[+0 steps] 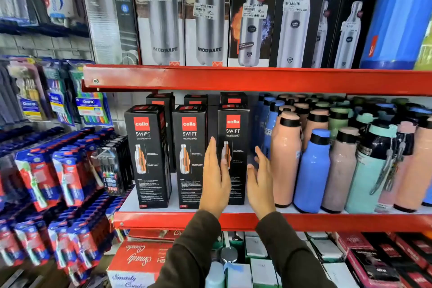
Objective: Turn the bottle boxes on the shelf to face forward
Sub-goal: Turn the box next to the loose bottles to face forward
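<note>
Three tall black bottle boxes stand in a front row on the middle red shelf (163, 219), printed fronts toward me: a left box (147, 154), a middle box (189, 154) and a right box (235, 147). More black boxes (161, 100) stand behind them. My left hand (216, 180) is flat and upright at the left side of the right box. My right hand (260, 184) is spread at that box's right side, fingers apart. Neither hand visibly grips the box.
Pink, blue and mint bottles (313, 170) crowd the shelf just right of the boxes. The upper shelf (233, 78) carries steel-bottle cartons. Toothbrush packs (58, 175) hang to the left. Red and white boxes (138, 262) fill the space below.
</note>
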Demonstrator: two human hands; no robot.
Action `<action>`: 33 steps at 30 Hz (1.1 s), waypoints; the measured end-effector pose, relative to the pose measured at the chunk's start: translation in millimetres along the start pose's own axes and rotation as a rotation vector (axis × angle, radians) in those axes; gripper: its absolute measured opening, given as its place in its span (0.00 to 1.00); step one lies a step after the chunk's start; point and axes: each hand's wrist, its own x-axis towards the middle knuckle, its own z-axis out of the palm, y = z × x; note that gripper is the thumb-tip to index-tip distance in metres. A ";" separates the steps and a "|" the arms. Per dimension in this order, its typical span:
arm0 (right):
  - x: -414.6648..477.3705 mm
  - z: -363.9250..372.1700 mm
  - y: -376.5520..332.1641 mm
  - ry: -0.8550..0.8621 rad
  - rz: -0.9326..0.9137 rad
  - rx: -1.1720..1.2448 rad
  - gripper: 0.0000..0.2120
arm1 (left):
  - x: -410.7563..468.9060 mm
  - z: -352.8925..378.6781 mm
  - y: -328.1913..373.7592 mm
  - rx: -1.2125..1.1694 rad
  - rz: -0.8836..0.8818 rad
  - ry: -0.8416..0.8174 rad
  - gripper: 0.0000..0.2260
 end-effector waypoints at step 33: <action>-0.5 -11.8 34.9 -0.196 0.110 0.091 0.46 | -12.4 19.3 -9.7 -0.295 -0.376 0.183 0.13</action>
